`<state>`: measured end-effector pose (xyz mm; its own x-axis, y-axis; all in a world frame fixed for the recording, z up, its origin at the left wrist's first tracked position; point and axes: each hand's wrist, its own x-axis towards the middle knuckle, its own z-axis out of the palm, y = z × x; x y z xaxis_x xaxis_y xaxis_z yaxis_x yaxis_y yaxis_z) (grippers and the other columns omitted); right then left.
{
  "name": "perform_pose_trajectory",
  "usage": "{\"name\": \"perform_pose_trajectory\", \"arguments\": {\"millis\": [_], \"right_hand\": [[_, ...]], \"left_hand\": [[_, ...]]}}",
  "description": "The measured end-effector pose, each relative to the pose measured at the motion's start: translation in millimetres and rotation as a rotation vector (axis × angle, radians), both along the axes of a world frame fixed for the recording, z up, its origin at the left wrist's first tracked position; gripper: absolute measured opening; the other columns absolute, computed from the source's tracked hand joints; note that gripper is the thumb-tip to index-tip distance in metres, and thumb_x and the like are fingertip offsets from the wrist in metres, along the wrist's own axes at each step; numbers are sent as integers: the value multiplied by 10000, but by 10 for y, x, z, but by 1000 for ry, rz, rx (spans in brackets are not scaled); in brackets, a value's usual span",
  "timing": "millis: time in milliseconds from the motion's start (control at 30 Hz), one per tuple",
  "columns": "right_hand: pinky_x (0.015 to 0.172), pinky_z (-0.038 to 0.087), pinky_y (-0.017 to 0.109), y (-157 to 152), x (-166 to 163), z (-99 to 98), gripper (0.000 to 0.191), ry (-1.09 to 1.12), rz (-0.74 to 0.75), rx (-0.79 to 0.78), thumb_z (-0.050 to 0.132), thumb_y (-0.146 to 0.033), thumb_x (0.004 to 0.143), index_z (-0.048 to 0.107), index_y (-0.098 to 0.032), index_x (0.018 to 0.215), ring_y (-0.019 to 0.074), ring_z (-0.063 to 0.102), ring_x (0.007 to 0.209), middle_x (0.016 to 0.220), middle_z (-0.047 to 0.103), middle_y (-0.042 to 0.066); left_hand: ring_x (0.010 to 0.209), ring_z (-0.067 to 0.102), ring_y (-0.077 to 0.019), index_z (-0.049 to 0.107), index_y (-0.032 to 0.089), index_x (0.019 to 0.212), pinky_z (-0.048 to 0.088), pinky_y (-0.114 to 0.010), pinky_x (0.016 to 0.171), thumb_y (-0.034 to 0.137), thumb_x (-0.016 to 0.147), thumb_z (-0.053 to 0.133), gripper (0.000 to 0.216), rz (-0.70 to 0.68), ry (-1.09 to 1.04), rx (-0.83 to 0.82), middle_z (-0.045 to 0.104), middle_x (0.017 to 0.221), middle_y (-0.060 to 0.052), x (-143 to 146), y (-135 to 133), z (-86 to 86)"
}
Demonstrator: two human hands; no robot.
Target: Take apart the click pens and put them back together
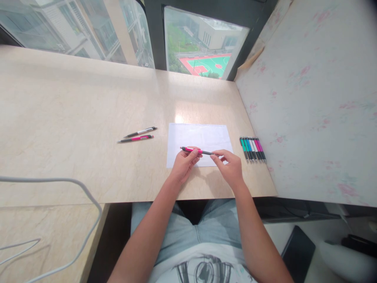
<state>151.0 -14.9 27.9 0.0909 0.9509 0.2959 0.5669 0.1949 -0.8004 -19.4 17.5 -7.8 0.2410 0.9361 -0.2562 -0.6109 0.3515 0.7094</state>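
Observation:
A pink and black pen (pixel 202 151) lies crosswise between my hands, above a white sheet of paper (pixel 200 135). My left hand (pixel 186 162) is closed on its pink barrel, thumb on top. The fingertips of my right hand (pixel 228 164) pinch the dark tip end. To the left of the paper, a white and black pen (pixel 140 132) and another pink and black pen (pixel 135 138) rest side by side on the tabletop. On the right, a row of several pens (pixel 252 149) in green, blue, white and pink lies near the wall.
The marble-patterned tabletop (pixel 73 118) ends at a window (pixel 203 43) behind and a flowered wall (pixel 309 98) on the right. A thick white cable (pixel 85 188) loops over the left front edge. Below the right side is a dark flat object (pixel 299 251).

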Motion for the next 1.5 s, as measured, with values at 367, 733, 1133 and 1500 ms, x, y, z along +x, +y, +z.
{"name": "perform_pose_trajectory", "arguments": {"millis": [367, 733, 1133, 1500], "right_hand": [[614, 436, 282, -13, 14, 47, 265, -51, 91, -68, 571, -372, 936, 667, -216, 745, 150, 587, 623, 665, 655, -5], [534, 321, 271, -39, -37, 0, 440, -28, 35, -128, 502, -456, 967, 582, -205, 615, 117, 452, 502, 512, 495, -36], [555, 455, 252, -64, -93, -117, 308, 176, 106, -288, 674, -483, 836, 673, -217, 990, 159, 623, 680, 780, 695, 16], [674, 536, 289, 3, -86, -83, 445, 412, 86, -282, 456, -554, 953, 685, -201, 1097, 188, 660, 895, 1092, 712, 97]], "left_hand": [[761, 610, -116, 732, 163, 823, 468, -262, 757, 355, 741, 814, 225, 20, 18, 17, 686, 822, -32, 17, 8, 24], [746, 616, -115, 720, 155, 812, 471, -285, 798, 322, 706, 836, 230, 31, 22, -6, 692, 819, -29, 40, -1, 65], [815, 613, -104, 715, 161, 895, 472, -237, 791, 315, 750, 810, 232, 46, -8, -14, 685, 894, -32, 5, 10, 7], [658, 525, -113, 734, 148, 806, 410, -245, 638, 484, 760, 768, 341, -113, 149, 93, 609, 712, -22, 28, -27, 85]]}}
